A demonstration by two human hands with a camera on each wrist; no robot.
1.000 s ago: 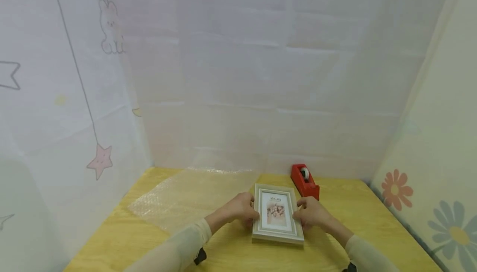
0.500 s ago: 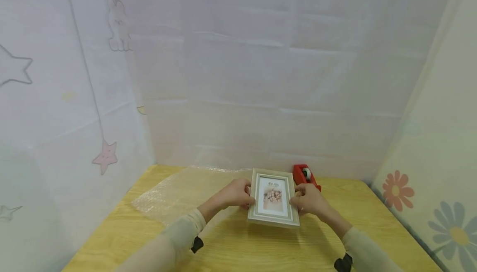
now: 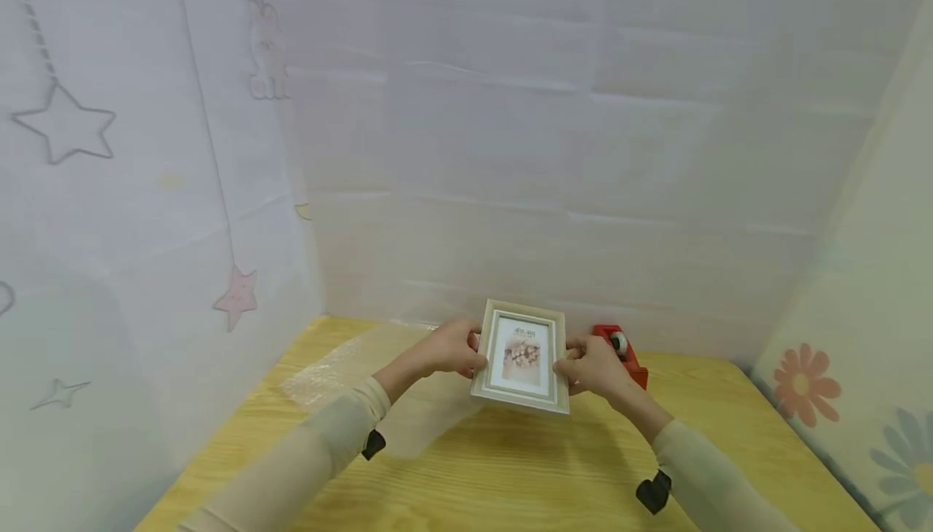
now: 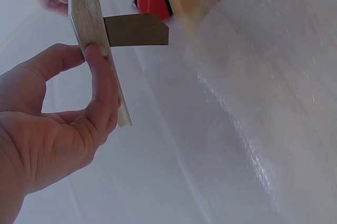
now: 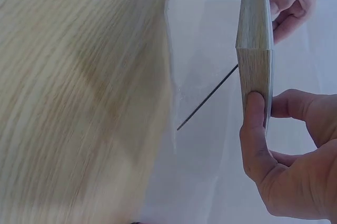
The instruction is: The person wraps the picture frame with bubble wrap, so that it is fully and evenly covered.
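Note:
A picture frame [image 3: 521, 355] with a pale wooden border and a floral print is held up over the table, its front tilted toward me. My left hand [image 3: 453, 347] grips its left edge, and my right hand [image 3: 596, 366] grips the right edge. In the left wrist view, a brown stand leg [image 4: 137, 29] juts out from the back of the frame; the right wrist view shows this leg [image 5: 208, 97] edge-on. Behind and below the frame, a clear bubble wrap sheet [image 3: 430, 423] lies on the table, partly hidden by my left hand and forearm.
A red tape dispenser [image 3: 636, 372] with a roll of tape stands just beyond my right hand. The yellow wood-grain table [image 3: 466, 487] meets a pale hanging sheet [image 3: 466, 248] at the back. Printed side walls rise at left and right.
Both hands have raised the picture frame off the table and carried it away from me, up and left in the head view, over the bubble wrap. The head view has turned slightly left.

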